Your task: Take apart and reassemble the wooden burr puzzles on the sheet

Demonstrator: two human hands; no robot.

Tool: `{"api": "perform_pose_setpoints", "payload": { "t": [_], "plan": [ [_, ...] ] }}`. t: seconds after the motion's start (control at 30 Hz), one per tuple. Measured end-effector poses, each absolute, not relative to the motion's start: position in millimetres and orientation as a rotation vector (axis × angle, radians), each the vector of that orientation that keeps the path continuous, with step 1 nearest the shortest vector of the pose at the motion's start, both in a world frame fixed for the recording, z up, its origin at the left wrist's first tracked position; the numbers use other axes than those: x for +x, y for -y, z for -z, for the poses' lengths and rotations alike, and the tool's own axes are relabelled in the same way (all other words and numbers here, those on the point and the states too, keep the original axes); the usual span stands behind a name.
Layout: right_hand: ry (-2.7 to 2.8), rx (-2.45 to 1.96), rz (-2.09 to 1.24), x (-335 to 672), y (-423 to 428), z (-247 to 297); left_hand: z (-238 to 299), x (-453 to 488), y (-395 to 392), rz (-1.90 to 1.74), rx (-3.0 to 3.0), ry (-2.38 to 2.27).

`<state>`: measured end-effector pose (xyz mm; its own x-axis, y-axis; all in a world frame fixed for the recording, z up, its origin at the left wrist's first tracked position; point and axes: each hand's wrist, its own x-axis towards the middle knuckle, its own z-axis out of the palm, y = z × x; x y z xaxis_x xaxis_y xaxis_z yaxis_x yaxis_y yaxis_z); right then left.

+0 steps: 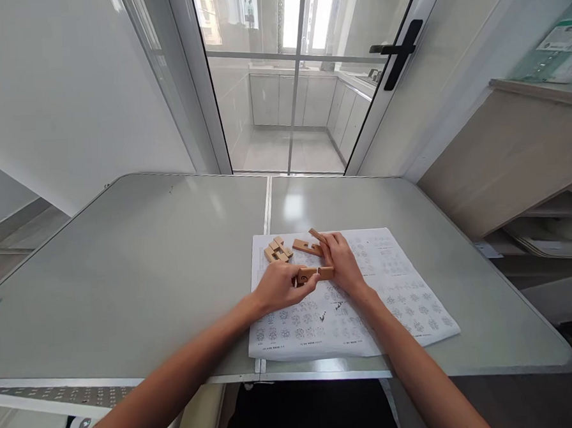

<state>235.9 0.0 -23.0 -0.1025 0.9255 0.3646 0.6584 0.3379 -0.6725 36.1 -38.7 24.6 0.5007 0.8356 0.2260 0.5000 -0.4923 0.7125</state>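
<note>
My left hand is closed on a notched wooden puzzle piece with a dark mark on its face. Fingers of my right hand are closed round a second wooden piece, its end meeting or nearly meeting the first; contact is hard to make out. A thin wooden stick-like piece sticks out at the top of my right hand, apparently held there too. Just left of that hand, a flat notched piece rests over the printed sheet. Several wooden pieces lie clustered beyond my left hand.
The sheet, covered in small line diagrams and a few handwritten ticks, lies on a grey folding table with a centre seam. Behind the table stands a glass door with a black handle. Wooden shelving is at the right.
</note>
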Motion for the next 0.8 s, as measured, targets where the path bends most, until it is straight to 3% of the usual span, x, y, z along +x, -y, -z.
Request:
{"api": "perform_pose_setpoints", "payload": {
  "t": [0.13,0.4,0.8],
  "plan": [
    [1.907,-1.365,-0.419,238,0,24,-27,35,39,-0.708,2.09,-1.117],
    [1.955,-1.293,-0.551,239,1,18,-44,29,37,-0.254,1.587,-1.12],
    [1.943,-1.274,-0.639,237,5,10,-36,26,31,-0.364,1.591,-1.284]
  ]
}}
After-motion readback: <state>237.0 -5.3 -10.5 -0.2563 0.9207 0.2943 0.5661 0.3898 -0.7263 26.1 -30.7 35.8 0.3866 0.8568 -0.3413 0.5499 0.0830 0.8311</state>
